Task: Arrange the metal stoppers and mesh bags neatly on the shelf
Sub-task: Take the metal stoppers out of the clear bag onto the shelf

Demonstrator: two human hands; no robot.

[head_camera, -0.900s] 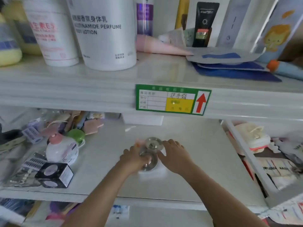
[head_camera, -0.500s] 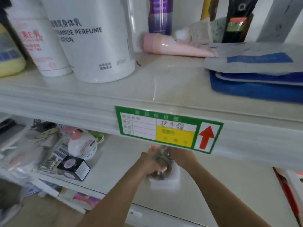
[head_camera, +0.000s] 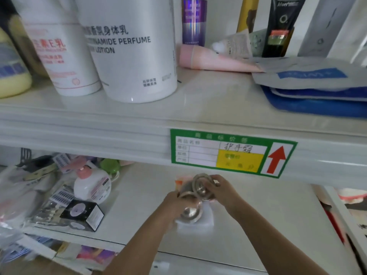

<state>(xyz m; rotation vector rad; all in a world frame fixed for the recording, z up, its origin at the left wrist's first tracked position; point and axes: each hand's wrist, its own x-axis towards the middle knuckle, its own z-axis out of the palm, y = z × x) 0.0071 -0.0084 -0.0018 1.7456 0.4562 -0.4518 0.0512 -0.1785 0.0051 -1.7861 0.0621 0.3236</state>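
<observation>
On the lower shelf (head_camera: 258,225) both hands meet over a small cluster of metal stoppers. My right hand (head_camera: 223,192) grips one round metal stopper (head_camera: 200,186), tilted on edge. My left hand (head_camera: 172,205) is closed around another metal stopper (head_camera: 189,213), whose shiny dome faces me. Under them lies a white mesh bag (head_camera: 204,221) flat on the shelf. Something blurred, pink and orange (head_camera: 179,182), shows just behind the stoppers; I cannot tell what it is.
The upper shelf edge with a green price label (head_camera: 232,153) hangs just above the hands. Left on the lower shelf lie a pink-capped white bottle (head_camera: 92,185), a black box (head_camera: 82,214) and packaged items. Large lotion bottles (head_camera: 131,50) stand above. A divider (head_camera: 345,219) bounds the right.
The camera has moved closer and lower to the left. The stopper in my right hand has tipped up on edge, and the hands have shifted slightly apart.
</observation>
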